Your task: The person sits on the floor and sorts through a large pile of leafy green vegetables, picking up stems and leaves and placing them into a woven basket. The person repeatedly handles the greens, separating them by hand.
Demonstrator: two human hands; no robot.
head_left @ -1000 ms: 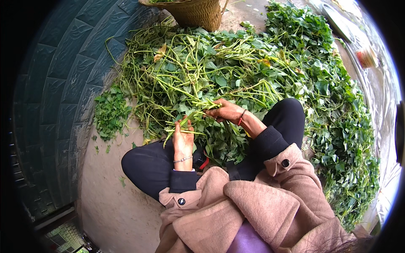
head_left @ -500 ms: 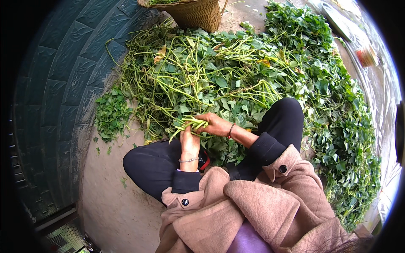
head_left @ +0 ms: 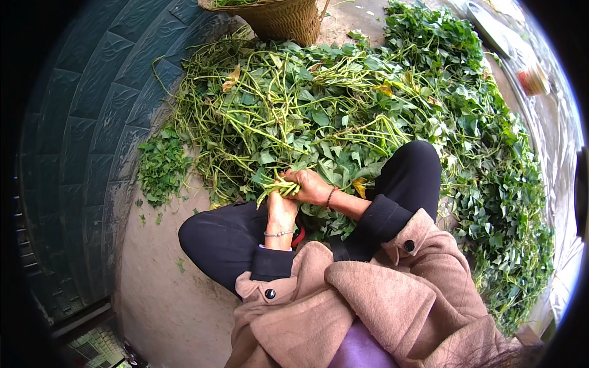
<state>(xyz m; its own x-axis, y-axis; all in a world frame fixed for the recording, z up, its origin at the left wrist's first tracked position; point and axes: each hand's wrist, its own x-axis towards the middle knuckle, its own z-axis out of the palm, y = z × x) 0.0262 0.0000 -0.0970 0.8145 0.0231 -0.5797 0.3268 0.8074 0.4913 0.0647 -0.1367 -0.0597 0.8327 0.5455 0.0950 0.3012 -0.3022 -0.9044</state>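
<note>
A small bunch of green leaf stems (head_left: 275, 186) is gathered between my two hands, just above my lap. My left hand (head_left: 281, 205) is closed around the stems from below, with the cut-looking ends poking out past the fingers. Against it, my right hand (head_left: 311, 186) is closed with its fingertips at the same bunch, its fingers partly hidden. Right in front of both hands spreads a broad heap of leafy vines (head_left: 264, 110), a tangle of long pale-green stems and heart-shaped leaves with a few yellowed ones.
A wicker basket (head_left: 285, 23) with greens inside stands beyond the heap. A small leaf pile (head_left: 162, 167) lies by the dark tiled wall (head_left: 92, 122) on the left. More vines (head_left: 497, 202) stretch along my right, near a tub (head_left: 532, 81) and clear plastic sheeting (head_left: 561, 116).
Both hands have shifted slightly, the left a little rightward and down. The stem bunch has turned a bit, and my right hand has drawn closer over my left.
</note>
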